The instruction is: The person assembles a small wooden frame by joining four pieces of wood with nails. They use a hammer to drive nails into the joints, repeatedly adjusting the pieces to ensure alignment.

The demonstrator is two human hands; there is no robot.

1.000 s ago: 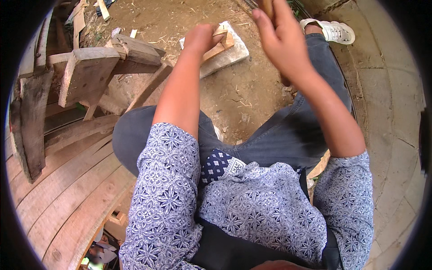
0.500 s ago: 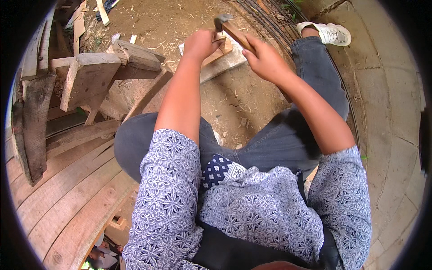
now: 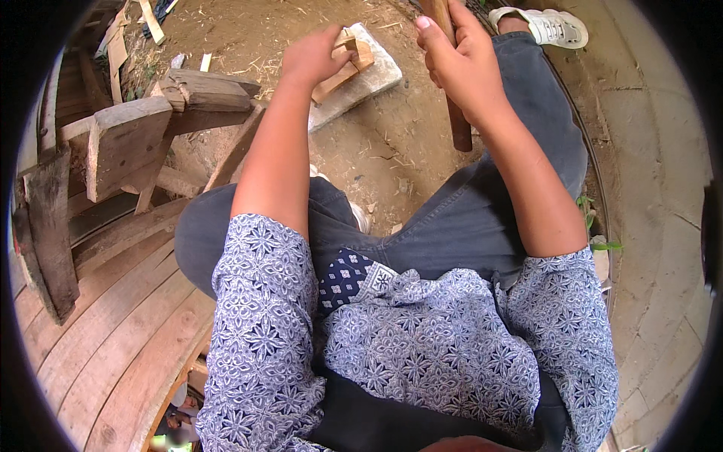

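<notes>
My right hand (image 3: 471,71) is closed round the wooden handle of a hammer (image 3: 459,129), raised to the right of the work. The hammer's head is out of view past the top edge. My left hand (image 3: 315,57) grips a small light-brown wooden piece (image 3: 340,78) by its far end; some of its fingers are hidden behind the hand. This wooden piece, which looks built of short blocks, rests on a pale stone slab (image 3: 385,69) on the dirt ground. Whether a nail is in it is too small to tell.
Rough wooden framing (image 3: 132,139) stands at the left, above a slatted plank surface (image 3: 124,331). Wood scraps (image 3: 151,21) lie on the dirt at the back left. A concrete walkway (image 3: 648,173) runs along the right. At the lower left a person (image 3: 181,414) partly shows.
The hammer has lifted away from the wooden piece, up and to the right, its head leaving the view. My left hand keeps hold of the wood. The whole view has shifted slightly.
</notes>
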